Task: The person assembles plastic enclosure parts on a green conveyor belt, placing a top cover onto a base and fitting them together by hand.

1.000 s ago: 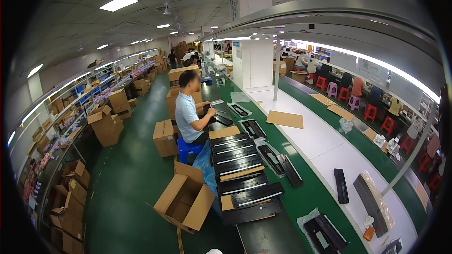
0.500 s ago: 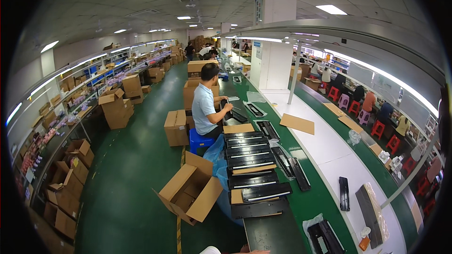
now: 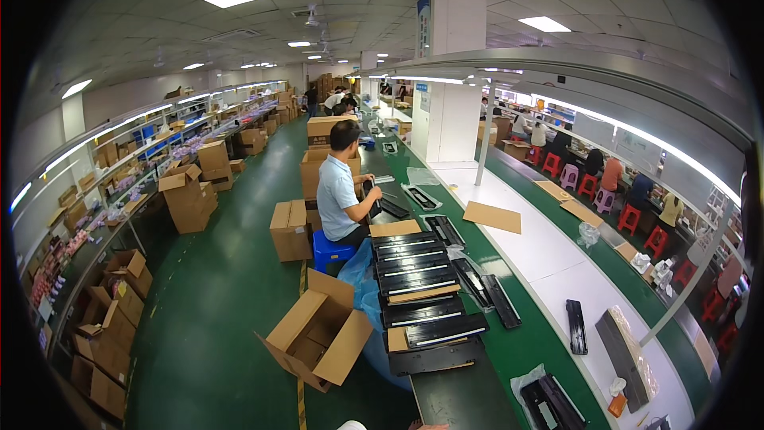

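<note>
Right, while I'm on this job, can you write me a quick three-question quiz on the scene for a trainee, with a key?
1. Multiple choice: what colour is the stool under the seated worker?
A) red
B) blue
C) purple

2. True or false: a black part lies on the white counter.

3. Fill in the blank: the flaps of the big cardboard box beside the row of black parts stand ____.

Key: 1. B, blue. 2. True. 3. open.
</note>
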{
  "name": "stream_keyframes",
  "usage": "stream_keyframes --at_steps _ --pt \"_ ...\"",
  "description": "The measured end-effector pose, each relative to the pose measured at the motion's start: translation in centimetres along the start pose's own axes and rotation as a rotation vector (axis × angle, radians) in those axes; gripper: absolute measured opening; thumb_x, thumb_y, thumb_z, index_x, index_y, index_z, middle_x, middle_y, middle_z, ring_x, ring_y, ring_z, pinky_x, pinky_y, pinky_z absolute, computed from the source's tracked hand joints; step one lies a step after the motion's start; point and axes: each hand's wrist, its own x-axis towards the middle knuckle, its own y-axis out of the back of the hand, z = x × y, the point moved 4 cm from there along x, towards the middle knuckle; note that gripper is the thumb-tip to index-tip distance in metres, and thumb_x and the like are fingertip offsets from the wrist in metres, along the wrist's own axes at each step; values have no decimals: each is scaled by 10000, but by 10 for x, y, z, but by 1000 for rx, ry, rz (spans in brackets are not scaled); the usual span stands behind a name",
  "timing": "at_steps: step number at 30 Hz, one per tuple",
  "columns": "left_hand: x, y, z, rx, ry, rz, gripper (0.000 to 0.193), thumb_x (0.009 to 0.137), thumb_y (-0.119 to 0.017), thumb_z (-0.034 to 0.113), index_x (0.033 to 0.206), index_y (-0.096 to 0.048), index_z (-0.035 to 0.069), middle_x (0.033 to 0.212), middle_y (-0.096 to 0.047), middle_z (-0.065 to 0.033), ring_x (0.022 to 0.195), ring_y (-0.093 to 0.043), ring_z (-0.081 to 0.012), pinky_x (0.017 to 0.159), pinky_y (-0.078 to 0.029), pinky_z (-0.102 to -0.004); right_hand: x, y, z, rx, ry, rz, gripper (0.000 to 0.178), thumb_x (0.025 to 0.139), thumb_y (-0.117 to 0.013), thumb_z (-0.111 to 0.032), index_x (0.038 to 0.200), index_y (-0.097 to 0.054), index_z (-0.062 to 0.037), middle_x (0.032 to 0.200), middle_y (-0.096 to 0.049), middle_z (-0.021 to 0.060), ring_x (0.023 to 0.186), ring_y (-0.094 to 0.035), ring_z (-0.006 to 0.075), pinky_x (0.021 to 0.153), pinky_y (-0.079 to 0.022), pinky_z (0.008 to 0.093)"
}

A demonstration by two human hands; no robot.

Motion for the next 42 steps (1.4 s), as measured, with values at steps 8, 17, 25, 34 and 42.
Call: stream_keyframes --at_steps 8,17,25,34,42 --pt "6 -1 -4 43 47 -67 500 1014 -485 413 1051 -764 0 1308 -678 -214 1258 -608 -378 973 -550 -508 -1 -8 2 37 -11 9 476 964 -547 -399 1201 -714 -22 1233 -684 282 1199 -633 449 1008 -508 505" --pt "4 -16 -28 -98 51 -132 495 1024 -521 371 1332 -636 1 1484 -559 -222 1424 -482 -350 1106 -483 -455 0 -4 -7 79 12 8 462 966 -545 -382 1200 -712 -20 1226 -686 280 1189 -638 446 1004 -511 503" --pt "35 34 28 170 -220 -229 409 1047 -515 342 1273 -635 23 1317 -636 -230 1167 -634 -393 1000 -521 -497 -5 2 -20 168 24 69 449 968 -543 -367 1199 -710 -19 1220 -689 278 1180 -643 443 1000 -513 501" --pt "92 -99 137 -168 -1204 -552 318 1058 -549 335 924 -708 94 924 -700 -139 883 -693 -339 744 -558 -478 48 -36 -13 299 131 340 436 970 -542 -350 1198 -707 -18 1214 -691 276 1170 -648 440 995 -515 499" --pt "100 -148 121 -342 -1598 -368 320 1038 -584 348 845 -660 105 877 -677 -102 841 -685 -322 691 -560 -450 85 -83 -15 251 135 555 423 972 -540 -335 1197 -705 -16 1208 -693 274 1161 -652 437 991 -518 497"
